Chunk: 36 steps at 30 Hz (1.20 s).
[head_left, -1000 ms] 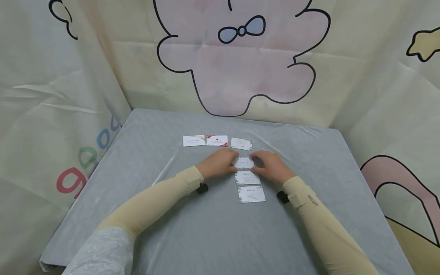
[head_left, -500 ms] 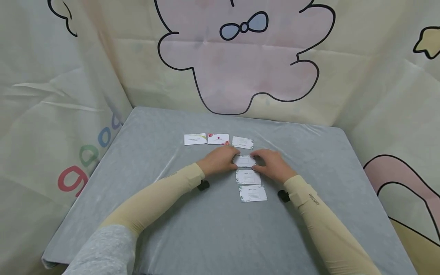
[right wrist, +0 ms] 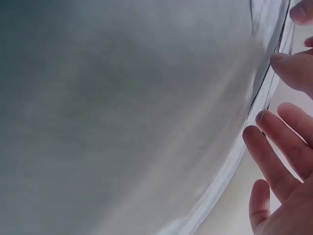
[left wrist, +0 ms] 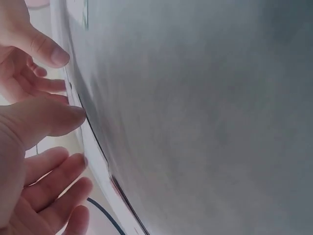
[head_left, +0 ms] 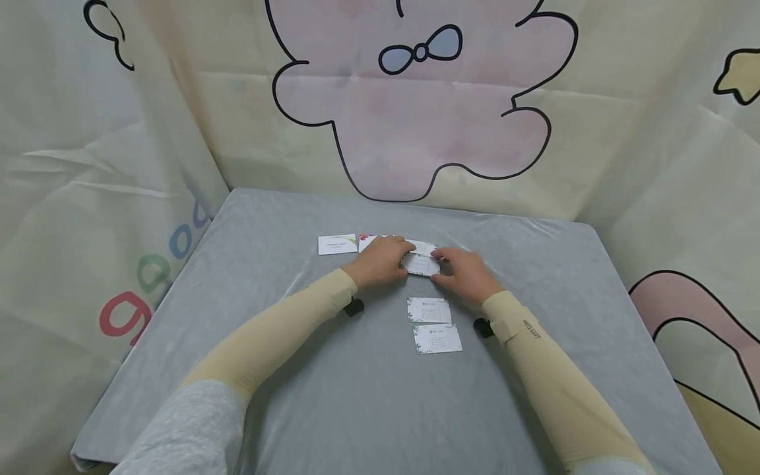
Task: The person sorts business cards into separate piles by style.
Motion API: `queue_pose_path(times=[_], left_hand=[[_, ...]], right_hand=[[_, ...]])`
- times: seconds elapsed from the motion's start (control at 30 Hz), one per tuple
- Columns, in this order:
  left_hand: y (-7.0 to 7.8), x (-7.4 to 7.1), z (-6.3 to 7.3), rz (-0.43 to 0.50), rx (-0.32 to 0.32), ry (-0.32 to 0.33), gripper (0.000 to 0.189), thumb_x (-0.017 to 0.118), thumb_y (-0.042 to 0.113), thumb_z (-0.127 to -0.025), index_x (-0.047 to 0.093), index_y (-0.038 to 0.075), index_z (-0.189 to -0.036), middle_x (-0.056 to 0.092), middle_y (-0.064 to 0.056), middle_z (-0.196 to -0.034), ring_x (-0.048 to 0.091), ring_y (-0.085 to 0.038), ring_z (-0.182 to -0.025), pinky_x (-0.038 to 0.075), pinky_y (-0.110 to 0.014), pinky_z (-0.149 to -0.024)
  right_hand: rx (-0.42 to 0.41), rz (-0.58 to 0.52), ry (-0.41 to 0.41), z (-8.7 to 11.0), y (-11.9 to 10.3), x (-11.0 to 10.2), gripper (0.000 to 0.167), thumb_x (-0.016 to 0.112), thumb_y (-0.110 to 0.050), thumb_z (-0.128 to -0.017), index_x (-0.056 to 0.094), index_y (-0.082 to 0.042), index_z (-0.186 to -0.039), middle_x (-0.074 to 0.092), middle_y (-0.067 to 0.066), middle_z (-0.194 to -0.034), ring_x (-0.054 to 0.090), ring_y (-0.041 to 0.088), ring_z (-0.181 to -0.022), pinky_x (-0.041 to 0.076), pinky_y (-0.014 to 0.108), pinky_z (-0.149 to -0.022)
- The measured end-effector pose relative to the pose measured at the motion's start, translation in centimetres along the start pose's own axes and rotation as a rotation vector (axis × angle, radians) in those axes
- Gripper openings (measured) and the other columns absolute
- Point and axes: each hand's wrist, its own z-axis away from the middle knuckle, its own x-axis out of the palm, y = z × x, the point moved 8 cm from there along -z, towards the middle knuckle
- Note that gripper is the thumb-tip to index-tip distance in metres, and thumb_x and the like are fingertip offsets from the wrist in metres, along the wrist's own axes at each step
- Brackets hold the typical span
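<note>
Between my two hands is a white business card (head_left: 421, 266) with leafy corners. My left hand (head_left: 381, 262) pinches its left edge, and my right hand (head_left: 468, 274) holds the right edge with thumb and fingers. Just behind it lies a similar leafy card (head_left: 425, 247), the held one close against its near edge. To the left in that back row are a card with a yellow-green curve (head_left: 337, 245) and a red-flowered card (head_left: 365, 242), partly hidden by my left hand. In the left wrist view my left thumb (left wrist: 54, 117) is at a thin card edge.
Two more leafy cards, one (head_left: 429, 310) just behind the other (head_left: 438, 339), lie nearer to me on the grey cloth-covered table (head_left: 332, 409). Printed curtains (head_left: 415, 132) surround the table's back and sides.
Both hands have moved away from me with the held card, from just behind the two near cards up to the back row's right-hand card. The other cards have stayed put.
</note>
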Motion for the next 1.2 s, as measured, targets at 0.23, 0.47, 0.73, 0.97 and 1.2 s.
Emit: queue_pose_path(times=[0.23, 0.47, 0.73, 0.97, 1.2], left_hand=[[-1.9, -0.1, -2.1, 0.03, -0.02, -0.01, 0.053, 0.077, 0.027, -0.1, 0.063, 0.013, -0.149, 0.069, -0.005, -0.144, 0.062, -0.024, -0.137, 0.045, -0.05, -0.117], [-3.1, 0.8, -3.2, 0.054, -0.038, -0.038, 0.054, 0.077, 0.028, -0.101, 0.062, 0.015, -0.152, 0.067, -0.004, -0.15, 0.059, -0.024, -0.143, 0.04, -0.052, -0.121], [-3.5, 0.9, -3.6, 0.059, -0.026, -0.066, 0.054, 0.074, 0.03, -0.103, 0.061, 0.015, -0.153, 0.066, -0.003, -0.152, 0.059, -0.022, -0.143, 0.041, -0.051, -0.121], [-3.5, 1.2, -3.7, 0.079, -0.041, -0.082, 0.054, 0.074, 0.032, -0.104, 0.061, 0.014, -0.153, 0.066, -0.005, -0.151, 0.059, -0.023, -0.143, 0.041, -0.051, -0.121], [-3.6, 0.9, -3.7, 0.09, -0.061, -0.067, 0.054, 0.073, 0.032, -0.104, 0.061, 0.013, -0.153, 0.065, -0.005, -0.152, 0.058, -0.024, -0.144, 0.04, -0.051, -0.122]], right_hand=[[0.039, 0.044, -0.005, -2.7, 0.3, -0.3, 0.054, 0.082, -0.026, -0.096, 0.065, -0.006, -0.144, 0.072, 0.017, -0.139, 0.068, 0.034, -0.129, 0.047, 0.059, -0.114], [0.092, 0.029, -0.011, -3.7, 1.0, 0.2, 0.052, 0.08, -0.025, -0.098, 0.065, -0.007, -0.144, 0.071, 0.016, -0.141, 0.066, 0.034, -0.133, 0.044, 0.06, -0.118], [0.102, -0.011, -0.007, -4.2, 1.3, 0.4, 0.053, 0.082, -0.021, -0.096, 0.065, -0.004, -0.144, 0.071, 0.018, -0.137, 0.066, 0.035, -0.129, 0.05, 0.055, -0.114], [0.126, -0.026, -0.033, -4.3, 1.5, 0.7, 0.053, 0.08, -0.021, -0.098, 0.063, -0.005, -0.146, 0.07, 0.02, -0.139, 0.065, 0.037, -0.131, 0.05, 0.056, -0.114], [0.127, -0.04, -0.024, -4.4, 1.6, 0.4, 0.052, 0.078, -0.018, -0.099, 0.062, -0.003, -0.146, 0.069, 0.02, -0.14, 0.065, 0.037, -0.132, 0.049, 0.055, -0.115]])
